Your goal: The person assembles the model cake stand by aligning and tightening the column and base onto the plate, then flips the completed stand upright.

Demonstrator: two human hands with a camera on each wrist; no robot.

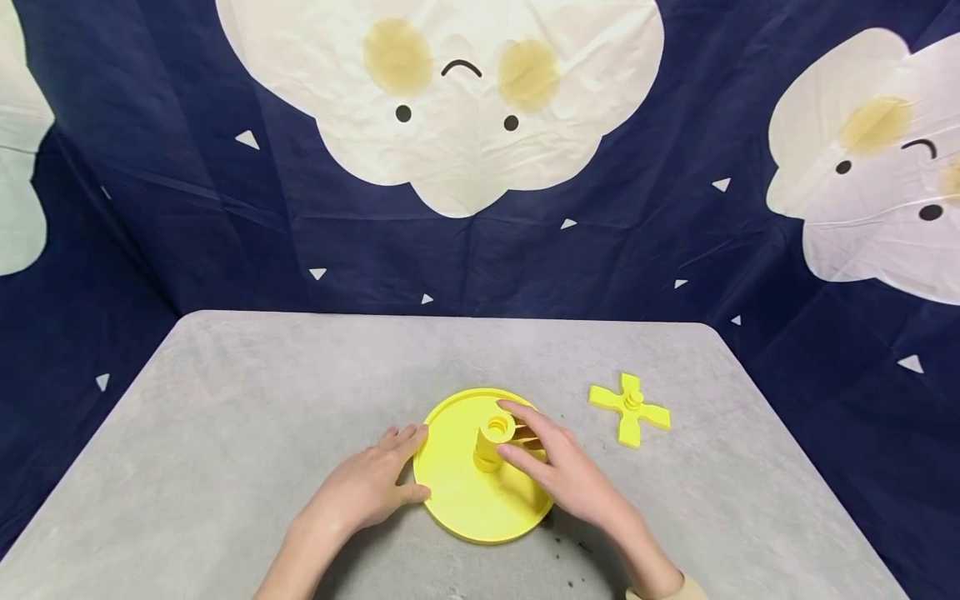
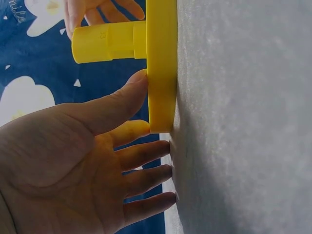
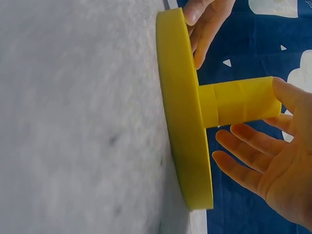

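Note:
A round yellow plate with a raised rim [image 1: 480, 521] lies flat on the table. From its middle rises a yellow hollow post [image 1: 489, 450], upright, with what looks like thread inside its open top. My right hand [image 1: 566, 475] pinches the post's upper end between thumb and index finger [image 3: 287, 95]; its other fingers hang apart from the post. At the plate's left, my left hand [image 1: 367, 487] touches the rim with thumb [image 2: 131, 90] and index fingertip. Its fingers are fairly straight, the other tips reaching the tabletop. Whether the post's foot is fully seated cannot be told.
Right of the plate lies a yellow four-armed cross piece [image 1: 630, 410] with a short ridged stud at its centre. Small dark specks [image 1: 583, 547] mark the grey table [image 1: 262, 400]. Behind it hangs a navy cloth [image 1: 465, 267] with white clouds.

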